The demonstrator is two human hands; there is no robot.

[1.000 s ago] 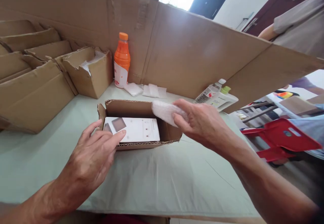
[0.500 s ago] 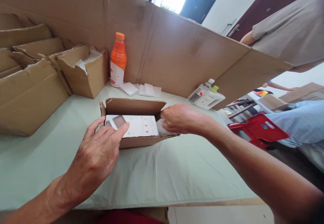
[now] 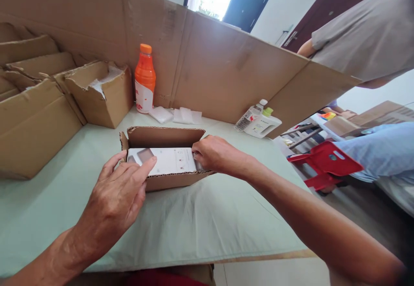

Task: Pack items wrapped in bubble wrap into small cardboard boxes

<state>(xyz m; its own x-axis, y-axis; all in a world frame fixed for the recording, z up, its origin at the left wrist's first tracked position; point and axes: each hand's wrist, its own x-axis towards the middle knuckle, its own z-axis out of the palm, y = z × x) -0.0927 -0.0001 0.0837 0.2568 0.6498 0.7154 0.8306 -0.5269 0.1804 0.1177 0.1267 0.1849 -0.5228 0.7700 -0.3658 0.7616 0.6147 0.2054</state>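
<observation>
An open cardboard box (image 3: 166,182) sits on the table in front of me. In it lies a flat white product box (image 3: 166,158) with a printed top. My left hand (image 3: 121,187) grips the left end of the cardboard box, with one finger resting on the white box. My right hand (image 3: 220,154) is closed at the right end, its fingertips down inside beside the white box. A bit of translucent plastic wrap (image 3: 198,165) shows under those fingers; most of it is hidden.
Several open cardboard cartons (image 3: 35,126) stand at the left. Behind are an orange bottle (image 3: 145,79), flat white packets (image 3: 187,115), a clear bottle (image 3: 250,115) and a white jug (image 3: 263,126) against a cardboard wall (image 3: 220,57). Other people and a red chair (image 3: 336,163) are at right.
My right hand has pushed further left and down into the box's end, and less of the plastic wrap shows. The left hand keeps its place on the box. The view has shifted slightly.
</observation>
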